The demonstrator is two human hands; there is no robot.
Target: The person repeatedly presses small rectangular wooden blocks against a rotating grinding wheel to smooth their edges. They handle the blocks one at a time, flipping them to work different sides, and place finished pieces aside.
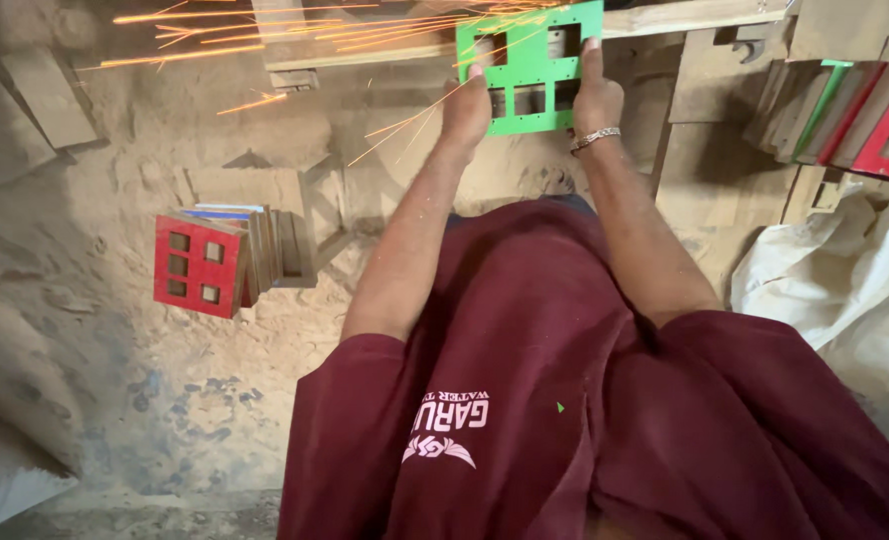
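Green, flat and rectangular, a panel (pixel 531 68) with several square cut-outs is being held at the upper edge of the view, well beyond the maroon shirt (pixel 605 420). It is being gripped at its two lower corners: the left hand (pixel 467 108) is being closed on the near left corner, with one finger laid up across the face, and the right hand (pixel 597 98) is being closed on the near right corner, a metal bracelet (pixel 596 138) being worn at that wrist. Orange sparks (pixel 295 35) are being thrown out to the left of the panel, so its far edge is judged to be in the middle of grinding; the tool itself is not being shown. Left of the panel and lower down, a stack of similar boards (pixel 227 258) with a red face and square holes is being kept on edge on the dusty ground (pixel 115 350). To the right of the panel, more boards (pixel 845 115), red and green among bare wood, are being leaned in a row. Which pile is finished cannot be told. A pale sack (pixel 845 280) is being left below that row.
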